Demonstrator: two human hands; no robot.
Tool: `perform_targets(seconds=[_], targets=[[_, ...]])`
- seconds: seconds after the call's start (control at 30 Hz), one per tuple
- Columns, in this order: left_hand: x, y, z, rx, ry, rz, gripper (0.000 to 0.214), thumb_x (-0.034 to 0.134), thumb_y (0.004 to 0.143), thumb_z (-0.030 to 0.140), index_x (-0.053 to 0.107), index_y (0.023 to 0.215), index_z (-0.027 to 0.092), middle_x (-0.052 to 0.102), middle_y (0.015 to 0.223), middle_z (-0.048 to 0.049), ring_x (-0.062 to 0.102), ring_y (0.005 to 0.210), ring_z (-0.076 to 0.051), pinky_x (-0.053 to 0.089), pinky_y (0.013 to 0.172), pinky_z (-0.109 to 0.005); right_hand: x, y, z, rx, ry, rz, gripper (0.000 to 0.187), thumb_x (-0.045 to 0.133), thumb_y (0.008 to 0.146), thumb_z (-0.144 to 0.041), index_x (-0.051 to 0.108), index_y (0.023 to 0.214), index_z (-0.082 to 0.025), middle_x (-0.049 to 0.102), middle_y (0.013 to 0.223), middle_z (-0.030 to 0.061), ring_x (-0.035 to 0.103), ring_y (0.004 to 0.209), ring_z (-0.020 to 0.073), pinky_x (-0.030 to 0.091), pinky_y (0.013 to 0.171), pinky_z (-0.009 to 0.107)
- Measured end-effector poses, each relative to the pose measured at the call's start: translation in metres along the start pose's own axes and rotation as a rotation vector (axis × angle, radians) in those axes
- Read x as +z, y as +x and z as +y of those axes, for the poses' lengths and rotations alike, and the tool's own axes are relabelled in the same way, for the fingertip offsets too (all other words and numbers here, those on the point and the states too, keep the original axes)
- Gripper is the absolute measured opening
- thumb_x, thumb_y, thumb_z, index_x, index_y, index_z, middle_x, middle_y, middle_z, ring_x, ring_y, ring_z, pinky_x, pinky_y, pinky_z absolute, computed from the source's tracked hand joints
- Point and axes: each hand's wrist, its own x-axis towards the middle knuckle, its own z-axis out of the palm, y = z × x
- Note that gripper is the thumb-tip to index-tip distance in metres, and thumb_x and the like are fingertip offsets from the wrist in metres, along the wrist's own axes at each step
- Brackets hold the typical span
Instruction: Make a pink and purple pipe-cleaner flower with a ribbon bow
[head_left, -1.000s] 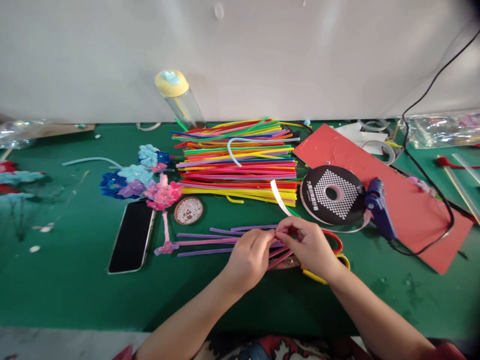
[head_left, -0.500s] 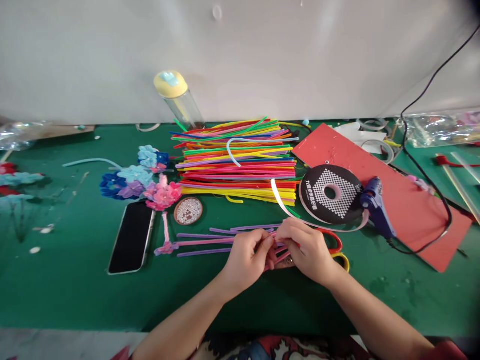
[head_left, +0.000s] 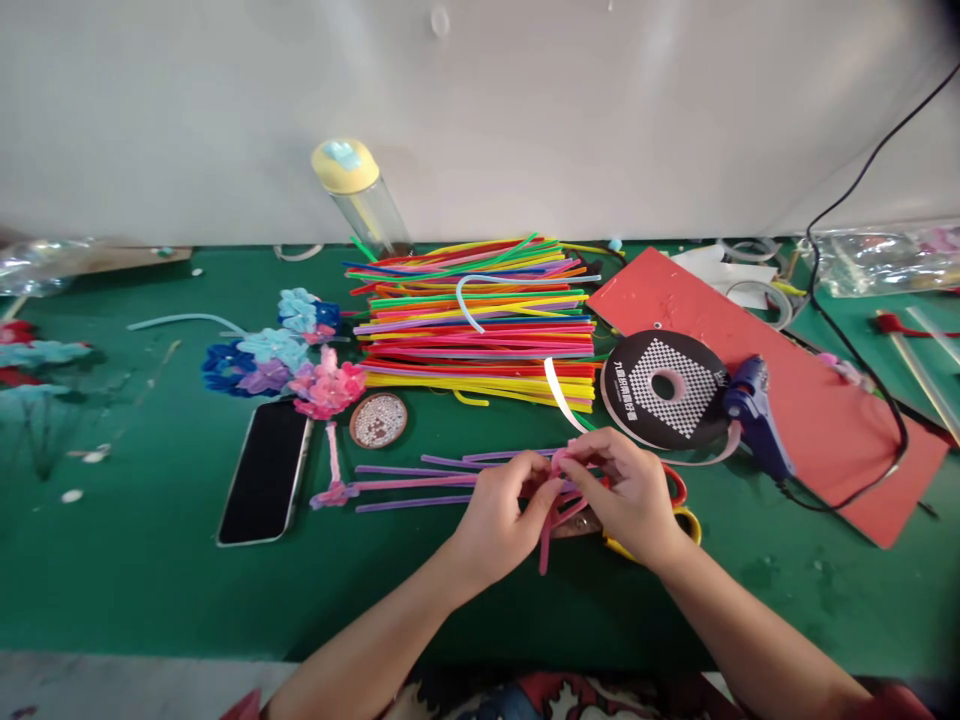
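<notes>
My left hand (head_left: pixel 501 518) and my right hand (head_left: pixel 627 492) meet over the green table (head_left: pixel 150 590), both pinching a pink pipe cleaner (head_left: pixel 547 532) that is bent, its loose end hanging down between them. Just left of my hands lie several purple and pink pipe cleaners (head_left: pixel 416 482). Scissors with red and yellow handles (head_left: pixel 679 512) lie partly hidden under my right hand.
A big stack of coloured pipe cleaners (head_left: pixel 476 325) lies behind my hands. A black ribbon spool (head_left: pixel 664 387) and a blue glue gun (head_left: pixel 754 412) sit on a red mat (head_left: pixel 825 420). Left are a phone (head_left: pixel 265 470), pipe-cleaner flowers (head_left: pixel 285 357) and a round bead tin (head_left: pixel 377 420).
My hands have bent the pink pipe cleaner; its end now hangs down between them. Both hands stayed in nearly the same spot.
</notes>
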Motion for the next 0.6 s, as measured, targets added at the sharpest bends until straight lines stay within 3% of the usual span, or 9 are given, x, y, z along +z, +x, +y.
perform_targets(seconds=[0.13,0.3,0.47,0.6], targets=[[0.001,-0.0023,-0.0023,0.085,0.13,0.053,0.014,0.043,0.084,0.023,0.055,0.078,0.019,0.061,0.064,-0.0017,0.056,0.059,-0.014,0.039,0.058,-0.022,0.0016,-0.0018,0.0,-0.016,-0.031,0.046,0.003,0.06,0.075,-0.021,0.058,0.073,-0.019,0.065,0.066,0.001,0.062,0.058,0.0124,0.052,0.053,0.022],[-0.0008,-0.0022,-0.0028,0.115,0.176,0.037,0.018,0.04,0.085,0.021,0.051,0.071,0.018,0.055,0.058,0.0,0.051,0.053,-0.011,0.037,0.055,-0.021,0.0026,-0.0035,0.0001,-0.082,-0.067,0.049,0.004,0.059,0.075,-0.016,0.061,0.077,-0.019,0.068,0.07,0.0015,0.064,0.06,0.0128,0.054,0.056,0.023],[0.0,-0.0009,-0.0035,0.063,0.159,0.045,0.018,0.041,0.086,0.027,0.049,0.072,0.018,0.054,0.059,0.0006,0.053,0.054,-0.011,0.037,0.055,-0.021,0.0029,-0.0021,-0.0001,-0.062,-0.044,0.023,0.005,0.059,0.075,-0.014,0.061,0.076,-0.018,0.068,0.07,0.0017,0.065,0.063,0.013,0.054,0.058,0.023],[0.002,-0.0008,-0.0044,0.001,0.033,0.068,0.013,0.043,0.085,0.03,0.049,0.085,0.018,0.06,0.075,-0.0017,0.058,0.054,-0.011,0.041,0.052,-0.02,0.003,-0.0023,0.0003,-0.047,-0.039,0.014,0.003,0.059,0.075,-0.016,0.061,0.076,-0.019,0.068,0.069,0.0011,0.064,0.06,0.0125,0.054,0.056,0.022]])
